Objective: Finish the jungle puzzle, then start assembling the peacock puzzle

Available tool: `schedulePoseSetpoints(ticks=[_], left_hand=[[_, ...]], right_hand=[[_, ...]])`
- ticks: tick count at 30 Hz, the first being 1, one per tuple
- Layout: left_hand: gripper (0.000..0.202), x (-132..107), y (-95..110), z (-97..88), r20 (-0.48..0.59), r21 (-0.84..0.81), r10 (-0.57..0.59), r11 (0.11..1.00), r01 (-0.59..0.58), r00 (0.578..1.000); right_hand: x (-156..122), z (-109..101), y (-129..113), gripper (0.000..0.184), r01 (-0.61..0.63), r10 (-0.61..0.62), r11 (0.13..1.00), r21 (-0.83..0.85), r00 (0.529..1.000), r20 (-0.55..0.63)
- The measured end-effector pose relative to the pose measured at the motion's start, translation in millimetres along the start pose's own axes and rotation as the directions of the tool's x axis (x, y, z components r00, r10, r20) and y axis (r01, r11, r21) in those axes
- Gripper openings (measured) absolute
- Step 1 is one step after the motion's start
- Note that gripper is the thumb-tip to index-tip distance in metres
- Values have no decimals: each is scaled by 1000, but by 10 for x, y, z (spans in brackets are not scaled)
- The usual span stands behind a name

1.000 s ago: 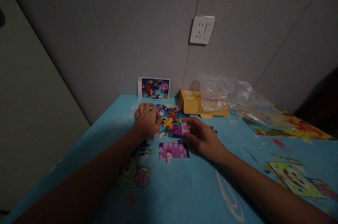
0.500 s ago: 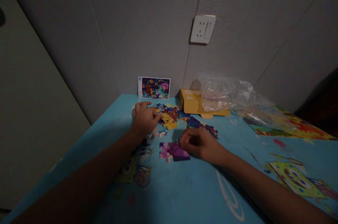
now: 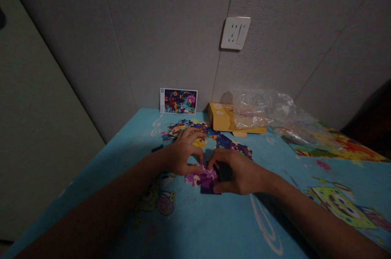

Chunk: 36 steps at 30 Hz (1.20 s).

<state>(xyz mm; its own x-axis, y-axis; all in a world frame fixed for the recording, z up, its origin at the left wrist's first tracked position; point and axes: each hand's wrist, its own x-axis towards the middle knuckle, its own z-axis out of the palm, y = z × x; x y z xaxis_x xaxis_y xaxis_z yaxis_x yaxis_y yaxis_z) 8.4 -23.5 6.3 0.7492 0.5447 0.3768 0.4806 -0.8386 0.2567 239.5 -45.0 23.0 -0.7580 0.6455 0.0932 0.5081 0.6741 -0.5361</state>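
Observation:
Purple and pink puzzle pieces (image 3: 204,177) lie together on the blue tabletop in front of me. At their upper left edge my left hand (image 3: 185,155) brings thumb and index finger together on a pink piece, its other fingers stretched over the pile. My right hand (image 3: 241,171) grips the right side of the same purple group, thumb at the lower right and fingertips at the top. The fingers partly hide the pieces' edges. Behind the hands lies a pile of loose puzzle pieces (image 3: 174,129), with more dark blue pieces (image 3: 233,145) to the right.
A small picture card (image 3: 180,101) leans on the wall. Right of it are a yellow box (image 3: 221,118) and a crumpled clear plastic bag (image 3: 259,106), with a colourful sheet (image 3: 351,145) farther right. A wall socket (image 3: 235,33) is above the table.
My left hand has come from the pile toward me and right, down to the purple pieces. My right hand has shifted slightly, its thumb now lower on the group, which sits a little nearer me.

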Motion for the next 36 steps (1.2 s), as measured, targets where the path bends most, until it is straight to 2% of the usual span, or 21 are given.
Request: schedulePoseSetpoints(ticks=[2, 4, 13, 18, 23, 25, 29, 36], left_hand=[[18, -5, -14, 2, 3, -11, -6, 1000, 6, 1000], [18, -8, -24, 3, 2, -11, -4, 1000, 4, 1000], [18, 1, 2, -10, 34, -28, -24, 999, 25, 999], [26, -3, 4, -12, 45, -34, 5, 999, -3, 999], [21, -9, 1, -16, 56, -32, -1, 999, 3, 998], [21, -8, 4, -16, 51, -35, -7, 999, 8, 999], [18, -7, 5, -10, 43, -36, -3, 999, 5, 999], [21, -13, 0, -1, 46, -15, -3, 1000, 4, 999]], right_hand=[[-10, -17, -12, 49, -8, 10, 1000, -24, 999, 52], [-15, -21, -24, 51, -13, 15, 999, -34, 997, 79], [-26, 3, -49, 37, -18, 26, 997, -69, 992, 124], [-44, -27, -45, 37, 6, 2, 999, -46, 985, 173], [-70, -113, -71, 60, 47, -46, 999, -2, 979, 198], [-71, -120, -80, 60, 48, -48, 999, 5, 975, 216], [-63, -89, -84, 55, -1, 10, 999, -39, 973, 232], [-56, -66, -104, 57, -106, 131, 982, -157, 978, 160]])
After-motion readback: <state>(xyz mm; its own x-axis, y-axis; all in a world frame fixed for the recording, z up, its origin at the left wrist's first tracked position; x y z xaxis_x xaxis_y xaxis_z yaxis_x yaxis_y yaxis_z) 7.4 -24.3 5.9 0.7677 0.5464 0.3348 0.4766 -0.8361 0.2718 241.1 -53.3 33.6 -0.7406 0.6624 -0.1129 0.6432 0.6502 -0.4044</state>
